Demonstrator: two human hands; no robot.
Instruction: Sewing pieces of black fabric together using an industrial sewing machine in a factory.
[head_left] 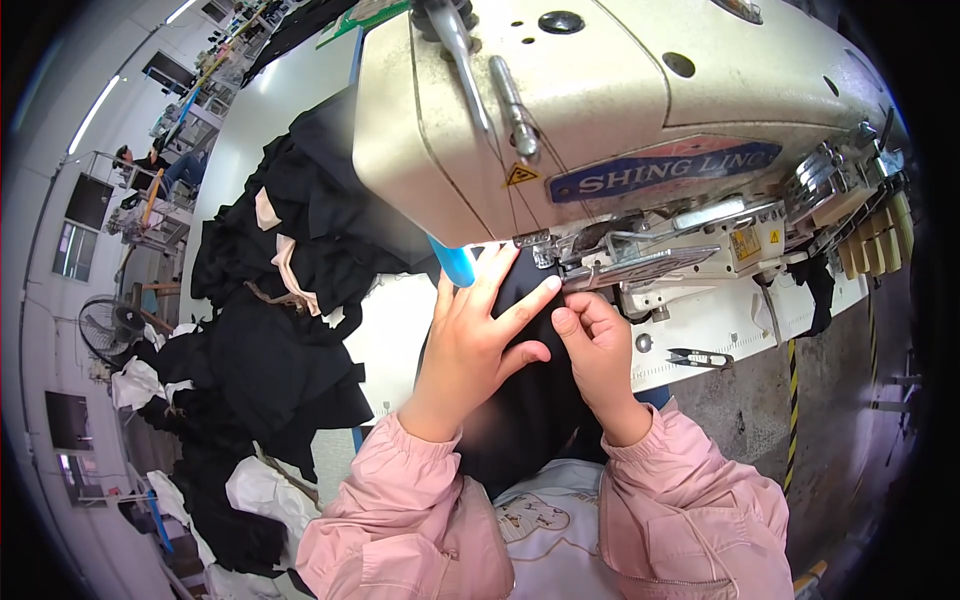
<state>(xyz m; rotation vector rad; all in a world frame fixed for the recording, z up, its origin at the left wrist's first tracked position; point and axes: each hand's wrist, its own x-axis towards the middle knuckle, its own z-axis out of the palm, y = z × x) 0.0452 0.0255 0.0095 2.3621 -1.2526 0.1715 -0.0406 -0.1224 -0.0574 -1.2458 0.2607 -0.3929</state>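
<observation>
Fingers (520,300) half-hiding black fabric (530,400)

Both hands are lying on a piece of black fabric (530,400) that is running under the head of a cream industrial sewing machine (600,110). The left hand (470,345) is pressing flat on the cloth with fingers spread, its fingertips reaching toward the presser foot (545,250) just beyond them. The right hand (595,345) is sitting just beside it, fingers curled and pinching the fabric edge close to the foot. Both wrists are wearing pink sleeves (690,510). To the right of the right hand, a small thread snip (700,357) is lying on the white bench (400,340). Well to the left of the left hand, a heap of black garment pieces (270,330) is lying piled up.
</observation>
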